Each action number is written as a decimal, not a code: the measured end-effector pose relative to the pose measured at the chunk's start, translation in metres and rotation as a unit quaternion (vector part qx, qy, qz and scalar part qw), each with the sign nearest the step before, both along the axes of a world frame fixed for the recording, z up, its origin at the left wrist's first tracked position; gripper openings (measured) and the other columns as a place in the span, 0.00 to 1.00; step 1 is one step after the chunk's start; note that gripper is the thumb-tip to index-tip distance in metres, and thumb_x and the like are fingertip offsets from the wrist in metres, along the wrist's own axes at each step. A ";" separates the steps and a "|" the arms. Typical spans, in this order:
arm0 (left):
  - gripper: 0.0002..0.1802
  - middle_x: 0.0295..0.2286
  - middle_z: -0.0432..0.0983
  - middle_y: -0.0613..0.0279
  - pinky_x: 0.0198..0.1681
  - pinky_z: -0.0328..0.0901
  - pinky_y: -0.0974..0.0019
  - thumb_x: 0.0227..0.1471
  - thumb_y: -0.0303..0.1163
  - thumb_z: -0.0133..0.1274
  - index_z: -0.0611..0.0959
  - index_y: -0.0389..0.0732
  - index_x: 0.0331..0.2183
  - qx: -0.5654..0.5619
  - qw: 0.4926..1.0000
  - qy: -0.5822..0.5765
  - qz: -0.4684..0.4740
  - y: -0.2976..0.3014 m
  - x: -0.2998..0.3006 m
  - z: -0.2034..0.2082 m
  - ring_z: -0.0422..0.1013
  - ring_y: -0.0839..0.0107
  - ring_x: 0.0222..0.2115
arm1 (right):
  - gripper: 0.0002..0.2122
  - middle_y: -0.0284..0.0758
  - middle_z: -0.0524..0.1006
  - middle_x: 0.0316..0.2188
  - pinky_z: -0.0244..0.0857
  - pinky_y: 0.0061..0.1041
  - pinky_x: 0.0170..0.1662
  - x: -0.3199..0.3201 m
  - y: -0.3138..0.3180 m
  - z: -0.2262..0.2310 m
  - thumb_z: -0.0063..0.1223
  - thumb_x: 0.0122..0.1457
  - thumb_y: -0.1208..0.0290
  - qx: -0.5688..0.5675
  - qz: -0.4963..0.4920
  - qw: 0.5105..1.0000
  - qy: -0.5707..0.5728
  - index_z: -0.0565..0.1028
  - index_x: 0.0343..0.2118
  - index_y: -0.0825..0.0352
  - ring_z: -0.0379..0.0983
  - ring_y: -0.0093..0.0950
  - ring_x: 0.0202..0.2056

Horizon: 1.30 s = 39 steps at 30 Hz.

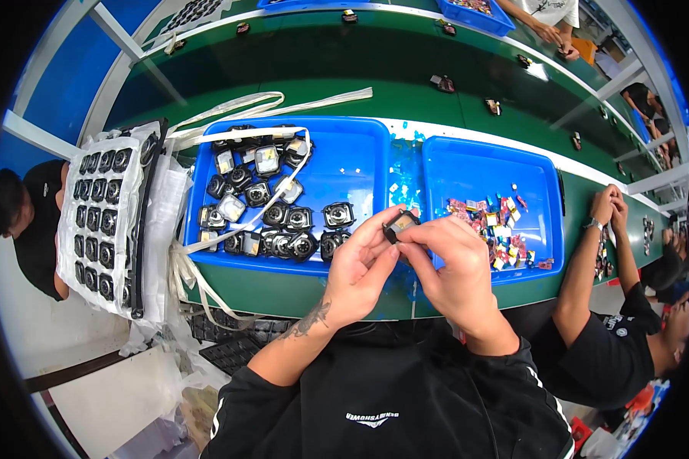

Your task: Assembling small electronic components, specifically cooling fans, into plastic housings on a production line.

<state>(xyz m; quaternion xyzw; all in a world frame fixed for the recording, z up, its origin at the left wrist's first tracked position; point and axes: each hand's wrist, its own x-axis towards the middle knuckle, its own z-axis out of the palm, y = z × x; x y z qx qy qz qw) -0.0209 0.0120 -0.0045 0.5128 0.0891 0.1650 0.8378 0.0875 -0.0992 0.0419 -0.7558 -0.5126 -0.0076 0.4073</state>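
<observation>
Over the gap between two blue trays, a small black camera-like housing (pixel 400 223) is held between both hands, with a pale rectangular patch showing on its face. My left hand (pixel 357 277) is closed around its left side. At its right edge, the fingertips of my right hand (pixel 458 264) are pinched against it; whether they also grip a small part is hidden. The left blue tray (pixel 352 138) holds several black housings (pixel 298 219) with round lenses or pale square windows. Small red circuit boards (pixel 505 229) with yellow and white parts lie heaped in the right blue tray (pixel 486 151).
White straps (pixel 283 191) trail across the left tray. Farther left, a stacked rack of black housings (pixel 98 222) stands beside a person (pixel 34 222). Beyond the trays, a green conveyor belt (pixel 314 84) carries scattered pieces. A co-worker (pixel 605 321) works close on my right.
</observation>
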 end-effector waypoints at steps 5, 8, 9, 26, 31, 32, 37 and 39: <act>0.26 0.54 0.66 0.50 0.56 0.63 0.63 0.59 0.19 0.44 0.61 0.30 0.59 -0.033 0.999 0.009 0.006 -0.004 0.001 0.000 0.66 0.65 0.53 | 0.07 0.35 0.79 0.26 0.66 0.29 0.31 -0.001 -0.001 -0.001 0.62 0.46 0.81 -0.005 -0.024 0.995 0.092 0.79 0.30 0.67 0.74 0.33 0.27; 0.27 0.54 0.66 0.50 0.56 0.63 0.63 0.59 0.19 0.44 0.60 0.29 0.59 -0.040 0.999 -0.011 0.001 -0.003 0.003 -0.004 0.66 0.65 0.53 | 0.07 0.35 0.79 0.24 0.66 0.28 0.30 -0.001 0.000 -0.003 0.62 0.47 0.82 0.011 -0.032 0.988 0.148 0.79 0.30 0.67 0.74 0.31 0.25; 0.27 0.54 0.66 0.50 0.56 0.63 0.63 0.59 0.19 0.44 0.60 0.29 0.59 -0.041 0.999 -0.009 0.000 -0.003 0.003 -0.004 0.66 0.65 0.53 | 0.06 0.34 0.79 0.24 0.66 0.28 0.29 -0.001 0.000 -0.005 0.62 0.47 0.82 0.012 -0.031 0.989 0.142 0.79 0.30 0.67 0.74 0.30 0.24; 0.27 0.55 0.65 0.52 0.55 0.63 0.66 0.60 0.18 0.41 0.60 0.32 0.60 0.023 1.000 0.013 0.017 -0.009 -0.002 -0.009 0.66 0.70 0.53 | 0.10 0.34 0.75 0.26 0.64 0.27 0.33 0.008 0.001 -0.001 0.65 0.42 0.79 -0.073 -0.056 0.994 0.060 0.72 0.26 0.67 0.71 0.30 0.28; 0.29 0.51 0.68 0.48 0.53 0.67 0.61 0.60 0.20 0.43 0.58 0.34 0.61 -0.074 0.992 0.040 0.090 -0.010 -0.002 -0.004 0.68 0.66 0.51 | 0.13 0.34 0.75 0.31 0.68 0.26 0.40 0.006 -0.007 -0.028 0.65 0.46 0.79 0.085 -0.033 0.955 0.283 0.74 0.35 0.69 0.73 0.26 0.34; 0.30 0.51 0.69 0.48 0.53 0.67 0.61 0.59 0.19 0.43 0.57 0.36 0.61 -0.066 0.993 0.020 0.100 -0.007 -0.001 -0.004 0.69 0.65 0.51 | 0.13 0.34 0.76 0.33 0.70 0.25 0.44 0.004 -0.013 -0.025 0.64 0.49 0.79 0.073 -0.014 0.940 0.334 0.74 0.38 0.70 0.74 0.24 0.37; 0.19 0.45 0.73 0.56 0.47 0.66 0.69 0.58 0.17 0.44 0.77 0.38 0.51 0.237 0.969 0.057 0.027 0.008 -0.007 -0.005 0.71 0.70 0.46 | 0.08 0.37 0.79 0.32 0.72 0.22 0.42 -0.004 -0.018 -0.018 0.60 0.54 0.81 0.041 -0.006 0.908 0.418 0.77 0.37 0.71 0.77 0.24 0.36; 0.17 0.42 0.74 0.55 0.43 0.68 0.70 0.55 0.16 0.48 0.82 0.38 0.44 0.156 0.984 0.022 0.088 0.002 -0.005 0.009 0.73 0.69 0.42 | 0.07 0.37 0.79 0.32 0.72 0.22 0.42 -0.003 -0.019 -0.018 0.59 0.54 0.81 0.069 -0.018 0.899 0.432 0.77 0.37 0.71 0.77 0.24 0.36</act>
